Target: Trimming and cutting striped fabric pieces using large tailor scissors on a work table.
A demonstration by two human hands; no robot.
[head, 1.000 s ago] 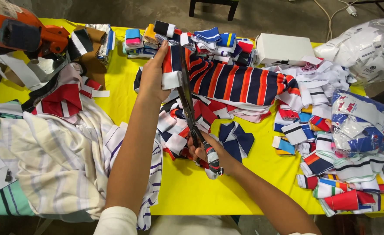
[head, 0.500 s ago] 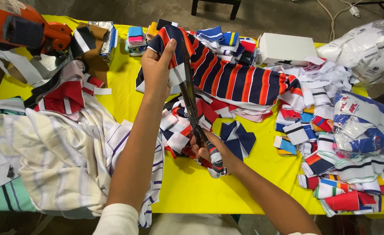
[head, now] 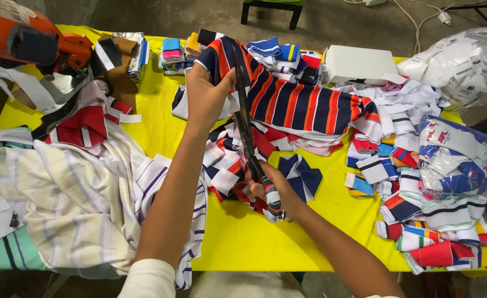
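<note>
Left hand is pinching the striped fabric up near the surface's far edge while the right hand is gripping the scissors, and the blades are running, I think, right beside the thumb, so one slip could nick it.

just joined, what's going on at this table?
A person is cutting cloth at a yellow table. The left hand holds up the edge of a navy, red and white striped fabric piece, while the right hand works a long pair of scissors, blades pointing away along the fabric beside the left hand. Piles of striped fabric scraps cover the right side, folded light striped cloth lies at left, and a white box sits at the far edge.
</note>
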